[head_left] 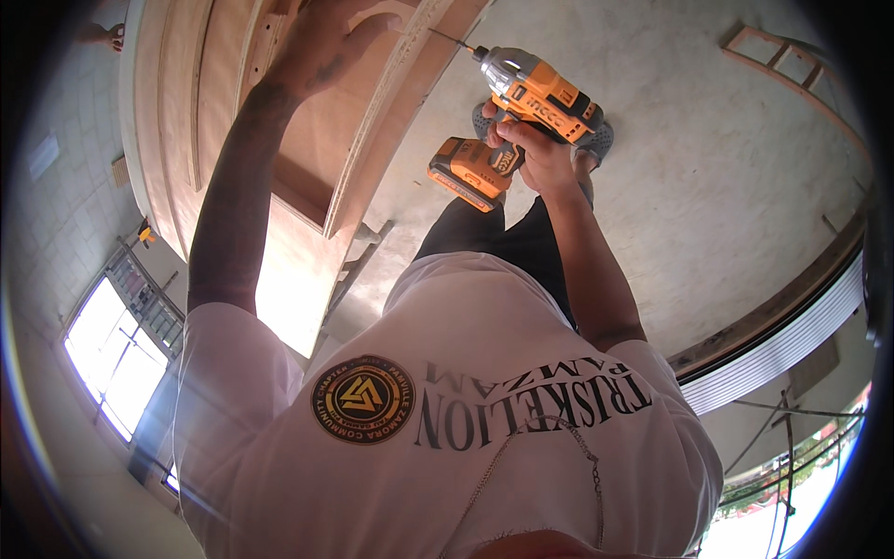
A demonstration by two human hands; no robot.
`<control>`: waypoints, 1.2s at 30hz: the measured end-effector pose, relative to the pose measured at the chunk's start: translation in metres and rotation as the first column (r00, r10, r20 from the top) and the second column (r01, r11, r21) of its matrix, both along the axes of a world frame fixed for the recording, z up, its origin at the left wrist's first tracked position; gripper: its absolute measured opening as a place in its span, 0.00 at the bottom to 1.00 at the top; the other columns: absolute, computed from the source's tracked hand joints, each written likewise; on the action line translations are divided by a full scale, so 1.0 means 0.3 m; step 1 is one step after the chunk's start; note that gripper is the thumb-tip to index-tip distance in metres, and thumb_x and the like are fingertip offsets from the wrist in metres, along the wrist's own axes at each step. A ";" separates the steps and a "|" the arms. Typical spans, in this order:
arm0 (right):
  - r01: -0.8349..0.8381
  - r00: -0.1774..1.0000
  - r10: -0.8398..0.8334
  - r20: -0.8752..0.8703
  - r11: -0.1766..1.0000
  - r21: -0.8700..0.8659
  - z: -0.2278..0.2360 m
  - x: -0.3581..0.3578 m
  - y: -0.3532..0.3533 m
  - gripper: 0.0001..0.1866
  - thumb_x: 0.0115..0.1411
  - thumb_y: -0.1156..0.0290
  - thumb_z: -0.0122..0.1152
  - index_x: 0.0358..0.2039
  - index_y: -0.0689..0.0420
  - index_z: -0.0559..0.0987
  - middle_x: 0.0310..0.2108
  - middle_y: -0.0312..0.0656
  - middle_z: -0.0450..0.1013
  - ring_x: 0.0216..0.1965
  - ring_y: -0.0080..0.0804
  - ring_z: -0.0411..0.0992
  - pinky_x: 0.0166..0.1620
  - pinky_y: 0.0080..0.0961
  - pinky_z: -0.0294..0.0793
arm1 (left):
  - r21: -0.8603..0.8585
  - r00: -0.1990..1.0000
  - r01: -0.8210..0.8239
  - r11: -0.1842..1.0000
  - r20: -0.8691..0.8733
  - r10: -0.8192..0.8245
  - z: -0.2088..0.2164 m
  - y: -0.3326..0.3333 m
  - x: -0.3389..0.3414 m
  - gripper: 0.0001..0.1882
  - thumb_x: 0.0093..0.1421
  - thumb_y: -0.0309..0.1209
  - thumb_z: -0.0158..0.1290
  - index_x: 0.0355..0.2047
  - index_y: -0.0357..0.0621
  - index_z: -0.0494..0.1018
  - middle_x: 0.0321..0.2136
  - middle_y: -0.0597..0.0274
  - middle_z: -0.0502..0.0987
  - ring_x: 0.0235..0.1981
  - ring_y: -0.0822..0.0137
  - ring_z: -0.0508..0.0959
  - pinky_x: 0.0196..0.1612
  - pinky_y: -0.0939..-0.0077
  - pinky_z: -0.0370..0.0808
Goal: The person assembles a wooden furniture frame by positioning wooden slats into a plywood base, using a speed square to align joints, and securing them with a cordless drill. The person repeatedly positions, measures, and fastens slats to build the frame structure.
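My right hand (540, 154) is wrapped round the handle of an orange and grey cordless impact driver (540, 93). The driver's slim bit (452, 39) points up and left toward the edge of a plywood cabinet frame (372, 121); whether its tip touches the wood, I cannot tell. Below the handle sits an orange battery pack (470, 172). My left arm stretches forward over the frame. At the top edge, my left hand (326, 47) lies against the plywood with its thumb stretched out, and its other fingers are mostly out of sight.
Another person's hand (114, 37) shows at the far left. A wooden ladder-like frame (782, 61) lies on the concrete floor (689, 140) at the upper right. My grey shoes (596, 140) stand beyond the driver. Ribbed pale sheets (773, 335) line the right side. A bright window (112, 349) is at left.
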State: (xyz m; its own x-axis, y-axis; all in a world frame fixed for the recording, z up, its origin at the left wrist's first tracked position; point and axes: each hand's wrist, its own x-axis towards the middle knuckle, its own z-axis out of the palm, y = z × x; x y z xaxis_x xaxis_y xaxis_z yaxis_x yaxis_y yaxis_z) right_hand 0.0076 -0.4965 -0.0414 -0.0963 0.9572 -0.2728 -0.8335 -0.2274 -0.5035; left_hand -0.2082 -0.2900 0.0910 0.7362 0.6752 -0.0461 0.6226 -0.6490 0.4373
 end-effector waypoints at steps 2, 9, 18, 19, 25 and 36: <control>-0.029 0.999 0.029 0.042 1.000 0.007 -0.006 0.003 0.000 0.23 0.58 0.86 0.56 0.55 0.62 0.74 0.41 0.49 0.77 0.32 0.30 0.74 0.39 0.28 0.78 | 0.029 0.984 0.048 0.998 -0.173 -0.042 -0.008 0.026 -0.006 0.15 0.64 0.34 0.60 0.50 0.44 0.79 0.53 0.52 0.79 0.61 0.53 0.72 0.64 0.57 0.66; -0.047 0.996 0.046 0.074 0.999 0.019 -0.008 0.012 -0.002 0.23 0.59 0.85 0.56 0.55 0.62 0.73 0.42 0.49 0.76 0.33 0.31 0.73 0.41 0.31 0.77 | -0.257 0.935 0.162 0.953 -0.269 -0.231 -0.057 0.202 0.020 0.20 0.63 0.41 0.63 0.45 0.36 0.81 0.44 0.47 0.82 0.48 0.51 0.82 0.53 0.61 0.76; -0.054 0.995 0.050 0.089 0.998 0.044 -0.014 0.014 0.001 0.23 0.59 0.84 0.57 0.56 0.62 0.73 0.42 0.48 0.76 0.33 0.30 0.73 0.40 0.29 0.76 | -0.616 0.948 -0.104 0.781 -0.300 -0.110 -0.026 0.234 0.073 0.19 0.59 0.40 0.63 0.39 0.32 0.80 0.34 0.53 0.82 0.39 0.62 0.81 0.43 0.66 0.74; -0.062 0.994 0.058 0.097 0.997 0.041 -0.014 0.014 0.002 0.23 0.59 0.84 0.57 0.56 0.62 0.73 0.42 0.48 0.76 0.33 0.30 0.73 0.40 0.28 0.76 | -0.627 0.950 -0.089 0.774 -0.287 -0.123 -0.022 0.235 0.078 0.19 0.58 0.40 0.63 0.38 0.33 0.80 0.32 0.55 0.81 0.37 0.64 0.80 0.41 0.66 0.73; -0.071 0.993 0.071 0.095 0.997 0.001 -0.012 0.014 0.001 0.23 0.58 0.85 0.57 0.56 0.62 0.73 0.43 0.48 0.77 0.33 0.30 0.73 0.40 0.28 0.76 | -0.621 0.934 -0.017 0.784 -0.289 -0.209 -0.018 0.248 0.092 0.18 0.57 0.40 0.62 0.30 0.34 0.78 0.22 0.61 0.74 0.28 0.71 0.73 0.32 0.68 0.69; -0.078 0.990 0.070 0.123 0.995 0.059 -0.028 0.024 0.003 0.21 0.60 0.85 0.57 0.55 0.62 0.74 0.43 0.46 0.77 0.34 0.28 0.73 0.40 0.28 0.76 | -0.561 0.930 0.131 0.818 -0.216 -0.297 -0.061 0.267 0.069 0.20 0.60 0.42 0.62 0.33 0.32 0.77 0.29 0.52 0.77 0.35 0.62 0.77 0.38 0.62 0.72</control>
